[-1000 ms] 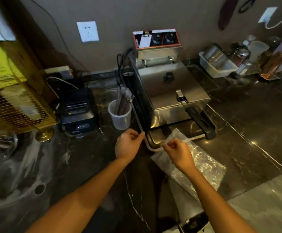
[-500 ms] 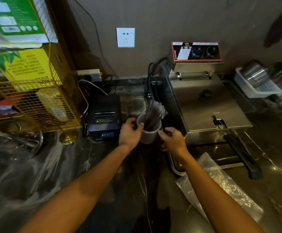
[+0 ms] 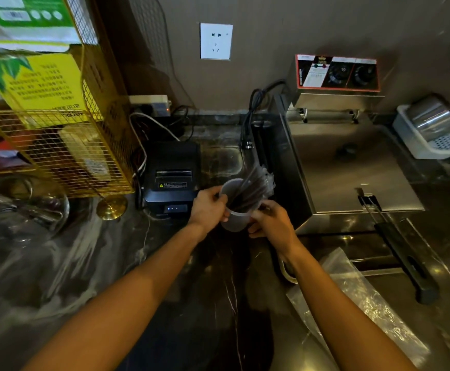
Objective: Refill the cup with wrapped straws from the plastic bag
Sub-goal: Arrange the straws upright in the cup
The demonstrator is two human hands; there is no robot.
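Note:
A translucent plastic cup (image 3: 236, 220) sits between my two hands, tilted slightly, with a bundle of dark wrapped straws (image 3: 253, 188) leaning out to the upper right. My left hand (image 3: 210, 207) grips the cup's left side near the rim. My right hand (image 3: 271, 220) wraps the cup's right side. A clear plastic bag (image 3: 363, 306) lies flat on the dark marble counter at the lower right, behind my right forearm; I cannot tell whether any straws are inside it.
A steel deep fryer (image 3: 347, 162) with a black basket handle (image 3: 403, 253) stands right of the cup. A black receipt printer (image 3: 173, 180) sits just left. A gold wire rack (image 3: 57, 140) fills the far left. A white tray (image 3: 430, 143) holds metal cups.
Both hands left the bag and moved up to the cup, then closed around it. The view has shifted left and nearer to the cup.

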